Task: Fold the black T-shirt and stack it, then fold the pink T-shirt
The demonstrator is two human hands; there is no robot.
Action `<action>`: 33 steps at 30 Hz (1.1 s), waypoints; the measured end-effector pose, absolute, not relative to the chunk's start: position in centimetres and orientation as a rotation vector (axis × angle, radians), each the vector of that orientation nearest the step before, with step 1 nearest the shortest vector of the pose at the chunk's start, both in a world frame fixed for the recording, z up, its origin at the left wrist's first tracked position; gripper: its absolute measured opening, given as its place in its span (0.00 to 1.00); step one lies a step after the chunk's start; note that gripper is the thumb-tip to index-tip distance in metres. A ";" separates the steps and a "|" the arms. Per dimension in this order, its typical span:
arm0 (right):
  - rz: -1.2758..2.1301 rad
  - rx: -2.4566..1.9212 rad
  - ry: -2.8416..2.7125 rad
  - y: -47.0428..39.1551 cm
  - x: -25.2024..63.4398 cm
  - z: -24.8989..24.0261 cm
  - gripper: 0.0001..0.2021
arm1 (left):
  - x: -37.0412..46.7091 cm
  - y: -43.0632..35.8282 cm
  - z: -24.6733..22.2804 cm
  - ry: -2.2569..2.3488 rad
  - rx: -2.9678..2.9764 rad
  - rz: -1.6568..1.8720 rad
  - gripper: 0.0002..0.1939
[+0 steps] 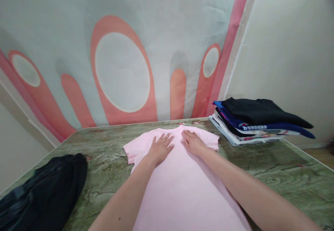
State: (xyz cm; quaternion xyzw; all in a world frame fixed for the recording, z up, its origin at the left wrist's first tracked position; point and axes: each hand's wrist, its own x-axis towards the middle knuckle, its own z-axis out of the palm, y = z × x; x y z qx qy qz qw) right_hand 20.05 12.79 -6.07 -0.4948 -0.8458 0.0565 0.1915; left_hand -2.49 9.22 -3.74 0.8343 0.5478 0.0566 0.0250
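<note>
A pink T-shirt point(180, 192) lies spread out on the table, its neckline toward the far edge and a short sleeve out to each side. My left hand point(159, 149) rests flat on the upper left part of the shirt, fingers apart. On the upper right part, just below the collar, my right hand point(193, 142) lies palm down with its fingers stretched out. Neither hand grips the cloth. The shirt's lower end runs out of view at the bottom, between my forearms.
A stack of folded clothes point(250, 128), black on top, sits at the table's far right. Dark crumpled fabric point(49, 192) lies at the left. The wood-patterned table point(104, 168) ends at a wall with a pink and white printed sheet point(161, 25).
</note>
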 end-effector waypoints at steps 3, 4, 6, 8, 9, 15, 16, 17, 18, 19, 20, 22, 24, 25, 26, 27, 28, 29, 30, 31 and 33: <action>0.153 -1.400 -2.373 12.9 20.3 -6.2 0.24 | -5.2 10.2 -3.9 1.879 2.478 0.147 0.28; 0.151 -1.396 -2.372 12.9 20.3 -6.2 0.24 | -6.1 10.4 -3.9 1.950 2.442 0.142 0.28; 0.144 -1.387 -2.364 12.7 20.3 -6.1 0.23 | -7.3 10.7 -3.7 2.107 2.377 0.153 0.29; 0.128 -1.373 -2.343 12.5 20.3 -5.9 0.23 | -7.4 10.7 -3.2 2.254 2.353 0.209 0.28; 0.118 -1.350 -2.333 12.4 20.3 -5.8 0.24 | -7.1 10.6 -2.9 2.292 2.374 0.253 0.27; 0.207 -1.015 -2.551 11.8 20.0 -5.1 0.24 | -3.2 9.1 -2.3 1.662 2.676 0.231 0.26; 0.228 -1.016 -2.583 11.8 19.9 -5.1 0.25 | -2.8 9.1 -2.6 1.592 2.669 0.186 0.27; 0.240 -1.045 -2.599 11.9 19.9 -5.1 0.25 | -2.7 9.1 -2.9 1.572 2.652 0.153 0.27; 0.244 -1.092 -2.598 11.9 19.9 -5.1 0.26 | -2.8 9.3 -3.2 1.592 2.633 0.136 0.27; 0.240 -1.146 -2.589 12.1 19.9 -5.2 0.27 | -3.1 9.6 -3.6 1.638 2.613 0.133 0.27; 0.231 -1.200 -2.574 12.2 20.0 -5.2 0.27 | -3.5 9.9 -3.9 1.701 2.588 0.133 0.27; 0.203 -1.301 -2.533 12.4 20.2 -5.2 0.28 | -4.6 10.8 -4.4 1.839 2.523 0.123 0.28; 0.174 -1.375 -2.495 12.7 20.4 -5.2 0.28 | -5.6 11.6 -4.8 1.966 2.464 0.109 0.30; 0.162 -1.397 -2.482 12.8 20.5 -5.2 0.28 | -5.9 12.0 -5.0 2.013 2.442 0.103 0.30; 0.152 -1.408 -2.477 12.9 20.6 -5.2 0.28 | -6.1 12.3 -5.1 2.045 2.426 0.096 0.31; 0.144 -1.410 -2.478 13.0 20.6 -5.2 0.28 | -6.3 12.6 -5.3 2.064 2.416 0.090 0.32; 0.137 -1.407 -2.484 13.2 20.7 -5.2 0.27 | -6.3 12.7 -5.4 2.076 2.407 0.081 0.33; 0.132 -1.403 -2.494 13.4 20.7 -5.2 0.27 | -6.3 12.8 -5.5 2.086 2.399 0.072 0.34; 0.131 -1.400 -2.507 13.6 20.8 -5.2 0.27 | -6.3 12.9 -5.6 2.094 2.397 0.067 0.34; 0.132 -1.397 -2.521 13.8 20.8 -5.3 0.28 | -6.3 13.0 -5.6 2.098 2.403 0.070 0.35; 0.136 -1.407 -2.539 14.4 20.9 -5.3 0.29 | -6.5 13.1 -5.6 2.087 2.437 0.092 0.37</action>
